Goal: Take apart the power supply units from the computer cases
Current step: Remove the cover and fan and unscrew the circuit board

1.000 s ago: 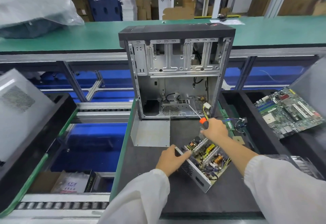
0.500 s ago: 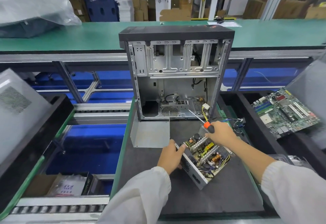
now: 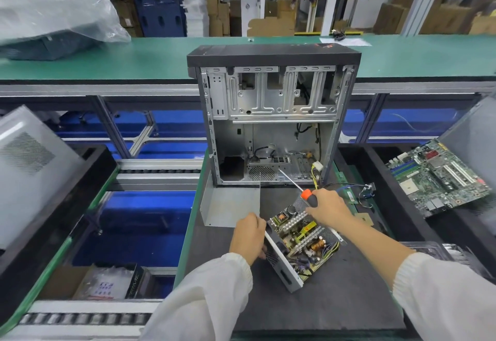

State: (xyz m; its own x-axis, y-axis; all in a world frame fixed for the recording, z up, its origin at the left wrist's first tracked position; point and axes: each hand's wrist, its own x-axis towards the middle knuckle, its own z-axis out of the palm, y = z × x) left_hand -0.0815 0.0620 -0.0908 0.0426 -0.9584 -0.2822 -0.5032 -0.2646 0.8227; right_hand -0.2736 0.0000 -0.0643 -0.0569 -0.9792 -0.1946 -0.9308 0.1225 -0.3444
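An open power supply unit (image 3: 300, 241) lies on the dark mat, its circuit board with heat sinks and coils exposed. My left hand (image 3: 248, 234) grips its white metal side wall. My right hand (image 3: 328, 206) holds a screwdriver (image 3: 307, 195) with an orange and black handle while its fingers touch the unit's far end; the shaft points up-left toward the case. The stripped computer case (image 3: 271, 115) stands upright behind, side open toward me. A flat grey metal cover (image 3: 230, 205) lies on the mat in front of the case.
A motherboard (image 3: 440, 177) leans in a black tray at right. Loose cables (image 3: 365, 190) lie right of the case. A grey case panel (image 3: 29, 169) stands at left over a roller conveyor (image 3: 158, 171). A green belt (image 3: 150, 56) runs behind, with a plastic-wrapped item (image 3: 53, 10).
My left hand slid from the unit's top corner down onto its side wall. The power supply unit shifted slightly toward me. The right hand with the screwdriver stays at the far end.
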